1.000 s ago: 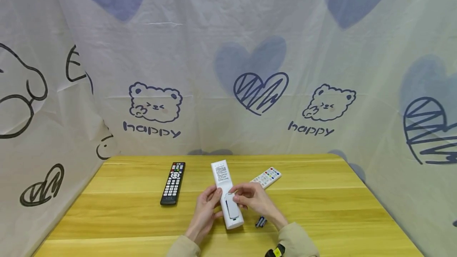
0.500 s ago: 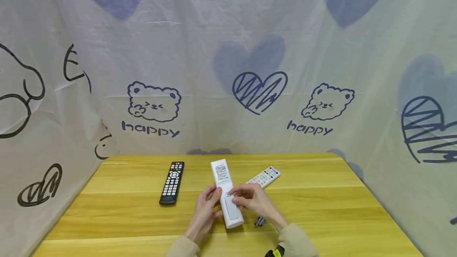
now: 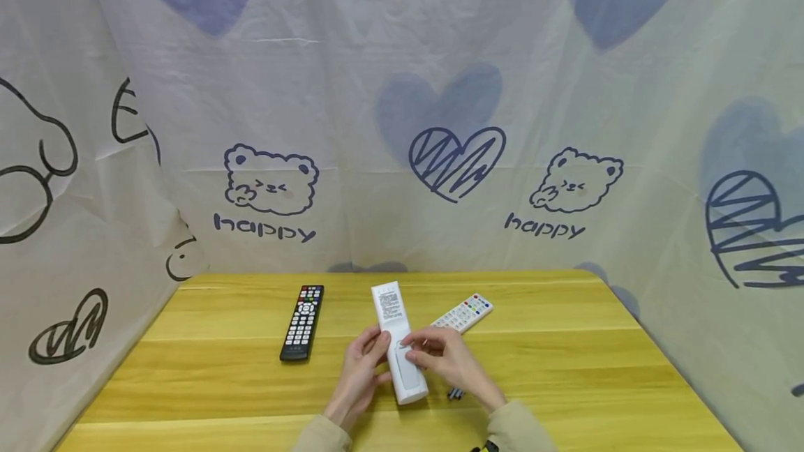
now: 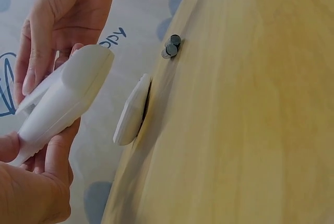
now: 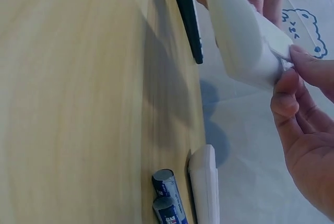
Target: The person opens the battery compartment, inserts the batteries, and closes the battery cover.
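Note:
A white remote control (image 3: pixel 391 309) is held above the table, back side up, with its printed label at the far end. My left hand (image 3: pixel 363 363) grips it from the left, thumb on the back and fingers beneath. Over the battery bay lies a white battery cover (image 3: pixel 411 372). My right hand (image 3: pixel 453 361) pinches the cover's far end between thumb and fingers. That end stands a little raised from the body in the left wrist view, where the remote's rounded end (image 4: pixel 88 67) points at the camera. The bay's inside is hidden.
Two loose batteries (image 5: pixel 166 182) lie on the wooden table (image 3: pixel 565 368), partly behind my right wrist in the head view. A second white remote (image 3: pixel 465 312) lies face up at the right, and a black remote (image 3: pixel 303 323) at the left. Printed cloth (image 3: pixel 364 89) hangs behind.
The battery cover has come down over the bay; the dark gap along its left side has closed. My right hand has shifted slightly to the left. My left hand has kept its grip.

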Tool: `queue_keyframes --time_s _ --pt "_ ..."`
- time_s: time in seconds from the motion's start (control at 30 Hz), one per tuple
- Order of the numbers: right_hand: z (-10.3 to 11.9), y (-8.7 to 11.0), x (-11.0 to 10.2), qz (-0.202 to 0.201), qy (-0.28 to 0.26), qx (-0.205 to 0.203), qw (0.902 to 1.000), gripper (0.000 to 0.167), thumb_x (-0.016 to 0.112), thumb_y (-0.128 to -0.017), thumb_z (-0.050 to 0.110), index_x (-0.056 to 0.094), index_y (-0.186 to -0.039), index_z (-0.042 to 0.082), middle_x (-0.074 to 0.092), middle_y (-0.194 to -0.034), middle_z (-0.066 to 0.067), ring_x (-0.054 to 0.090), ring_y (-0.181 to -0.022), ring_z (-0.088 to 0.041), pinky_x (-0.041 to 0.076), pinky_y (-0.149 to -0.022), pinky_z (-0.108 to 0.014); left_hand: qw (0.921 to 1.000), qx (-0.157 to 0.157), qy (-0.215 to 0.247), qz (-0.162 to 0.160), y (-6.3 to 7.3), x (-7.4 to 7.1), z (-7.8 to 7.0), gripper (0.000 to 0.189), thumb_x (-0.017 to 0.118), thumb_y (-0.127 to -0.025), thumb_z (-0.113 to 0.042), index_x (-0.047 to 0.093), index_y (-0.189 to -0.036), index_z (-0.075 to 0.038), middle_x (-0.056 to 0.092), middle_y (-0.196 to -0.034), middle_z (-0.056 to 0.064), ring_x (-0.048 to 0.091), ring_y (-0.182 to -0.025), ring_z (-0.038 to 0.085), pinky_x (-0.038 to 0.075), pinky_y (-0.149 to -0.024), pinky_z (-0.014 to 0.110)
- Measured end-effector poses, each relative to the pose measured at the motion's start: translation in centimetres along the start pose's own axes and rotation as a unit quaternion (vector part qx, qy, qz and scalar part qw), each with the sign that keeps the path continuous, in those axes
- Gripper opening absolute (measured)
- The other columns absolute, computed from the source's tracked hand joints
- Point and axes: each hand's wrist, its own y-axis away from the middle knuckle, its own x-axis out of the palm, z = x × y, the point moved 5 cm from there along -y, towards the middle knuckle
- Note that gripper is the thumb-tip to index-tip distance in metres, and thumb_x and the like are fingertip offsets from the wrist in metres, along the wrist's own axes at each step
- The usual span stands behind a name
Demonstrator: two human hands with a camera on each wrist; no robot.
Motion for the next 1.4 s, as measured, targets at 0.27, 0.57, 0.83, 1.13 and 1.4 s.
queue_keyframes --time_s 0.27,0.57,0.83,1.13,1.4 --pt "0.5 0.1 0.1 -0.027 0.033 -0.025 0.9988 0.021 0.073 -0.092 0.012 0.073 -0.107 -0.001 0.066 -0.083 -0.016 0.052 -0.072 0.003 0.051 -0.062 -0.013 1.0 0.004 -0.004 0.002 0.0 0.1 -0.3 0.058 0.053 -0.105 -0.027 0.033 -0.148 0.008 0.059 -0.131 0.012 0.061 -0.1 0.014 0.064 -0.085 0.035" --pt "1.0 0.6 0.4 -0.07 0.136 -0.12 0.981 0.016 0.075 -0.088 0.008 0.078 -0.103 0.003 0.068 -0.081 -0.006 0.052 -0.069 0.005 0.051 -0.056 -0.013 1.0 0.002 -0.006 0.0 -0.1 0.1 -0.3 0.058 0.053 -0.105 -0.026 0.034 -0.148 0.008 0.059 -0.13 0.012 0.061 -0.1 0.014 0.064 -0.084 0.034" --pt "2.4 1.3 1.2 -0.1 0.285 -0.219 0.9277 0.02 0.08 -0.083 0.007 0.08 -0.103 0.005 0.066 -0.08 0.0 0.053 -0.067 -0.001 0.044 -0.059 -0.005 0.9999 0.006 -0.007 -0.008 0.0 0.0 -0.2 0.055 0.054 -0.105 -0.024 0.037 -0.145 0.009 0.06 -0.125 0.008 0.061 -0.098 0.014 0.064 -0.084 0.036" --pt "2.9 1.3 1.7 -0.082 0.375 -0.245 0.8905 0.019 0.078 -0.085 0.009 0.079 -0.103 0.009 0.062 -0.078 0.003 0.052 -0.065 0.0 0.039 -0.057 -0.002 0.9997 0.004 -0.014 -0.018 0.0 -0.2 -0.1 0.055 0.053 -0.105 -0.024 0.037 -0.145 0.01 0.059 -0.127 0.011 0.063 -0.097 0.014 0.065 -0.083 0.036" --pt "2.4 1.4 1.4 -0.073 0.303 -0.175 0.9337 0.024 0.075 -0.088 0.007 0.076 -0.112 0.005 0.064 -0.084 -0.001 0.052 -0.069 0.0 0.045 -0.058 -0.006 0.9999 -0.007 -0.006 -0.011 -0.1 -0.3 -0.3 0.059 0.053 -0.105 -0.027 0.034 -0.147 0.009 0.059 -0.127 0.01 0.062 -0.098 0.013 0.065 -0.084 0.034"
